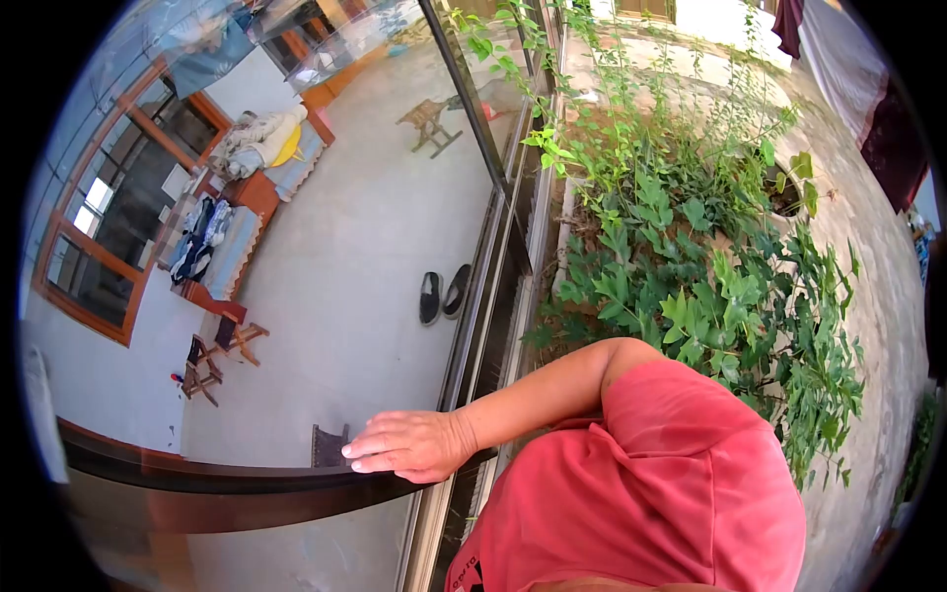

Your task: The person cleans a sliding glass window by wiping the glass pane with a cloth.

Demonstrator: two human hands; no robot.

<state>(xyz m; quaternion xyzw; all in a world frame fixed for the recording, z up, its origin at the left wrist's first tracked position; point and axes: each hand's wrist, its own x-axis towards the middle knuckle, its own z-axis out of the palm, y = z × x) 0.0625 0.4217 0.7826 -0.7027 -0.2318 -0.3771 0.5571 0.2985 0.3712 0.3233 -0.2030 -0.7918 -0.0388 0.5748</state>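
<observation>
My right hand reaches leftward across the dark window frame, at its corner with the upright frame and metal track. The fingers lie close together over the frame's edge and curl onto it, with the back of the hand facing me. Its fingertips are near a small dark stool-like object seen beyond the frame. The arm comes from a red sleeve and is bent at the elbow. My left hand is out of view.
Inside, dark shoes sit on the pale floor. Folding stools and a wooden bench with clothes stand farther back. Leafy green plants grow beside the frame outdoors, along a concrete path.
</observation>
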